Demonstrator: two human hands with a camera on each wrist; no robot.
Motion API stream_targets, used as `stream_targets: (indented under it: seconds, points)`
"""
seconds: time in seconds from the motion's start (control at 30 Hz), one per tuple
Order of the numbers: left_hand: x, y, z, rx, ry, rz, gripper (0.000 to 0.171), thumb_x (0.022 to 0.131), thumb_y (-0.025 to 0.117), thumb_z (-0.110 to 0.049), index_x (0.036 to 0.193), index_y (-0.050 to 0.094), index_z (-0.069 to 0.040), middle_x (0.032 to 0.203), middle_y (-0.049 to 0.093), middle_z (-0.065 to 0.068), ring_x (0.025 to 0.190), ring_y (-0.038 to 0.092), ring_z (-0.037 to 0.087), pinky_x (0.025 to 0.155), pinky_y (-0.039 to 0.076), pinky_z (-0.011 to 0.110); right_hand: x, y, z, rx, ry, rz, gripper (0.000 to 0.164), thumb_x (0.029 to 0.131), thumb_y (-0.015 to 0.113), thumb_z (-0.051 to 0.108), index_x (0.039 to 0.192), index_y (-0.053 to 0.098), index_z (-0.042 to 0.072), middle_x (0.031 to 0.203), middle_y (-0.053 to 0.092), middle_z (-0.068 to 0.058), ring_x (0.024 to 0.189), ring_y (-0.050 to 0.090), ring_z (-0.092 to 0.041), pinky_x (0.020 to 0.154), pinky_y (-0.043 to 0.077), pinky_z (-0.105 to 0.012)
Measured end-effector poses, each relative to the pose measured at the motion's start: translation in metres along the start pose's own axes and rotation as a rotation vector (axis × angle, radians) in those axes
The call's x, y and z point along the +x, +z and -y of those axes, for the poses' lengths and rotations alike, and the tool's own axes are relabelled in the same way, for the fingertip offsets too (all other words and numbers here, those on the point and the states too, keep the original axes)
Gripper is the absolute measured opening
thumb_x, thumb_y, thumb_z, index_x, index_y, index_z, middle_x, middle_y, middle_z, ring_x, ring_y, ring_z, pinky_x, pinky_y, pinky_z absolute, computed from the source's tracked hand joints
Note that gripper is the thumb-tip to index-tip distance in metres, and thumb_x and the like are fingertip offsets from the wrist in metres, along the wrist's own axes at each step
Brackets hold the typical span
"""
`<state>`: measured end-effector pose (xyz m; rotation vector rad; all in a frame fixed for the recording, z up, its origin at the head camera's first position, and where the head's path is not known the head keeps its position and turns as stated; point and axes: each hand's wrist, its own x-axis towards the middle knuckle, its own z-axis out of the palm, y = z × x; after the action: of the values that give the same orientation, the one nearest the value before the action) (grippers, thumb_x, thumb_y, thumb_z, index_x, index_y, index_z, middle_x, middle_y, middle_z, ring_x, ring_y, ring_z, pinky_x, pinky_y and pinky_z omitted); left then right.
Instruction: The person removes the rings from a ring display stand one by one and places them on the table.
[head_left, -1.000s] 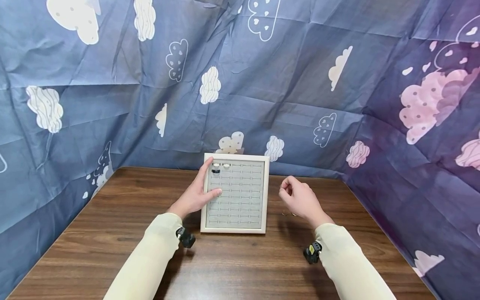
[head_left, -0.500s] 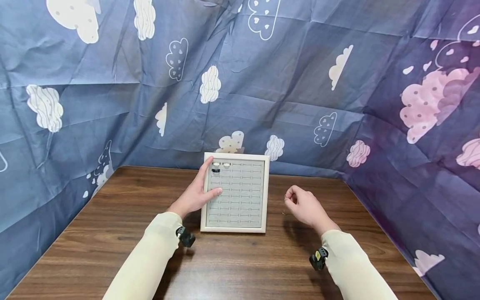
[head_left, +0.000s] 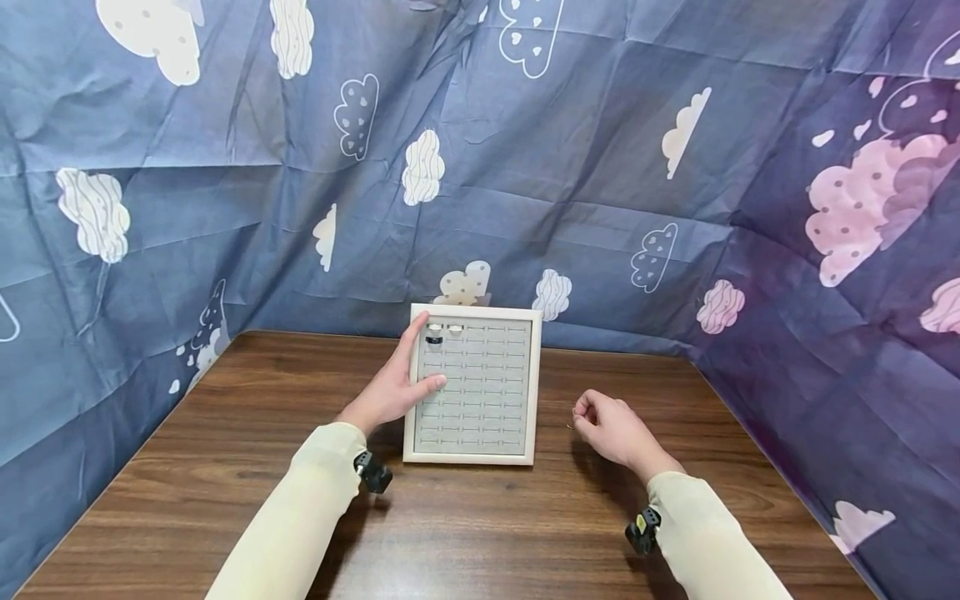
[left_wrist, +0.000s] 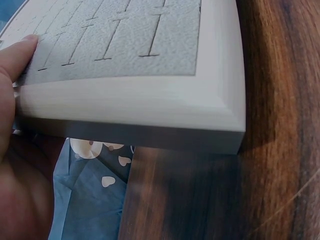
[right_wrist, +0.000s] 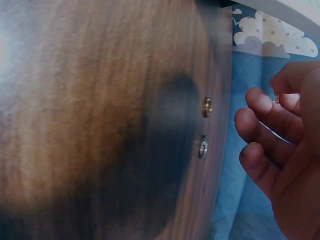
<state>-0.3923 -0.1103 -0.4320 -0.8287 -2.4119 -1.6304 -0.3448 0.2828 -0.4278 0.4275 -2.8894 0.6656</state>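
My left hand [head_left: 390, 385] grips the left side of a white-framed ring display board [head_left: 476, 383], thumb on its grey slotted face and the other fingers at the edge. The board leans back, its lower edge at the table. Two pale rings [head_left: 455, 331] sit in its top row, with a black ring [head_left: 434, 340] below the left one. Right of the board, my right hand [head_left: 618, 429] pinches a small gold ring [right_wrist: 277, 97] between thumb and forefinger above the table. In the right wrist view, another gold ring [right_wrist: 207, 107] and a silver ring [right_wrist: 203, 146] stand on the wood.
The brown wooden table [head_left: 480, 533] spreads around the board. Behind it hangs a blue cloth [head_left: 525, 150] printed with clouds, which also closes off both sides. A small black camera is strapped at each wrist.
My right hand has moved down and to the right, away from the board, with the gold ring in its fingers. My left hand and the board hold their place.
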Motion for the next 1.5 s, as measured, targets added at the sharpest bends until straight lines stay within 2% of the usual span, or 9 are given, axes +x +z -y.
stream_targets:
  seconds: [0.4,0.93,1.2,1.5]
  points:
    - [0.001,0.0,-0.001,-0.006,0.009,0.002,0.105,0.103,0.076,-0.018,0.173,0.001,-0.041,0.152,0.061,0.018,0.122,0.072,0.033,0.113,0.049,0.06,-0.006,0.013,-0.008,0.041,0.037,0.047,0.006,0.096,0.066,0.009,0.093,0.061,0.012,0.07,0.063,0.005,0.064,0.058,-0.01,0.064,0.046,-0.028]
    - [-0.001,0.001,-0.002,-0.01,-0.002,-0.001,0.106,0.103,0.075,-0.015,0.173,0.001,-0.041,0.154,0.059,0.018,0.122,0.072,0.032,0.113,0.049,0.058,-0.012,0.025,-0.013,-0.016,0.006,0.083,0.012,0.095,0.073,0.008,0.091,0.063,0.014,0.076,0.062,0.005,0.07,0.055,-0.01,0.068,0.046,-0.03]
    - [-0.001,0.001,-0.002,-0.012,0.006,-0.001,0.106,0.103,0.075,-0.013,0.173,0.001,-0.039,0.154,0.059,0.019,0.123,0.072,0.032,0.114,0.047,0.057,-0.013,0.028,-0.014,-0.02,0.026,0.108,0.013,0.096,0.073,0.008,0.091,0.063,0.015,0.074,0.059,0.006,0.067,0.052,-0.009,0.066,0.043,-0.028]
    - [0.0,0.001,0.0,-0.018,0.008,0.001,0.106,0.102,0.076,-0.014,0.173,0.001,-0.039,0.155,0.059,0.018,0.124,0.071,0.033,0.115,0.047,0.059,-0.014,0.03,-0.014,-0.029,0.012,0.104,0.014,0.094,0.074,0.005,0.09,0.062,0.014,0.072,0.057,0.004,0.066,0.051,-0.011,0.064,0.043,-0.029]
